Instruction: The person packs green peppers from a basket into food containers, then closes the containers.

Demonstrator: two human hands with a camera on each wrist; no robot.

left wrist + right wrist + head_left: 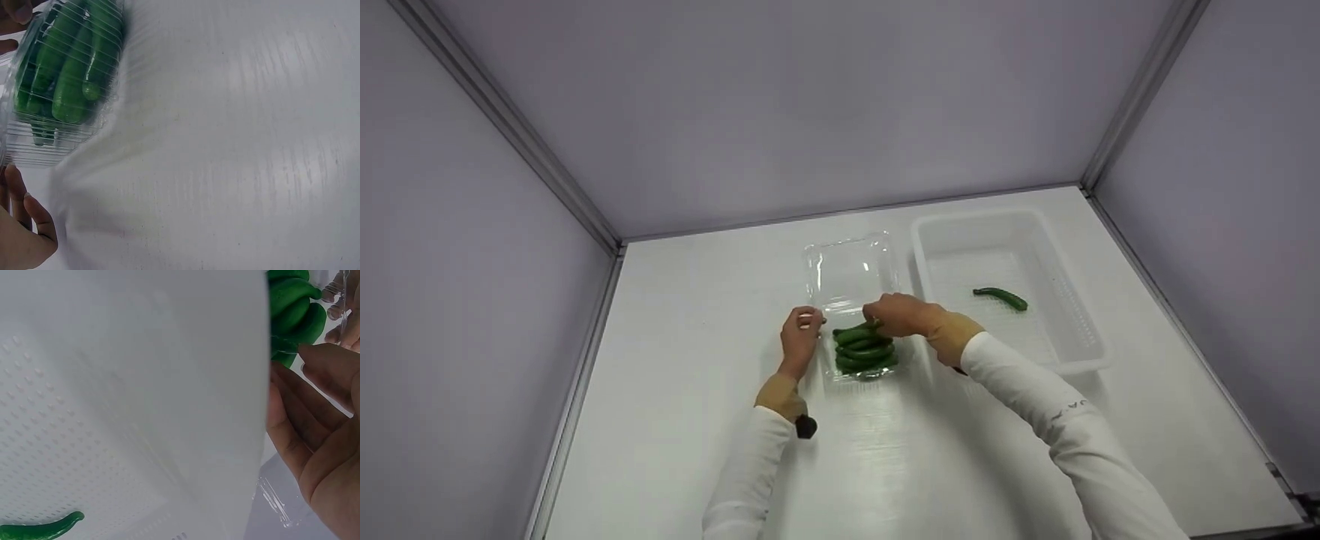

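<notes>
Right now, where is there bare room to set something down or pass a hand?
Free: the table left of the left hand, and the white basket around its single cucumber. Crowded: the clear clamshell tray, where the right hand touches the packed cucumbers, close beside the basket.

Bright even light, soft shadows, blurred wrist views

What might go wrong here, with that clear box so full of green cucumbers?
The cucumbers are heaped in the clear box, so one may roll out onto the table as the right hand touches the top one. The left hand grips only the box's left edge, so the thin box may tip or slide. Its open lid may flop back down.
</notes>
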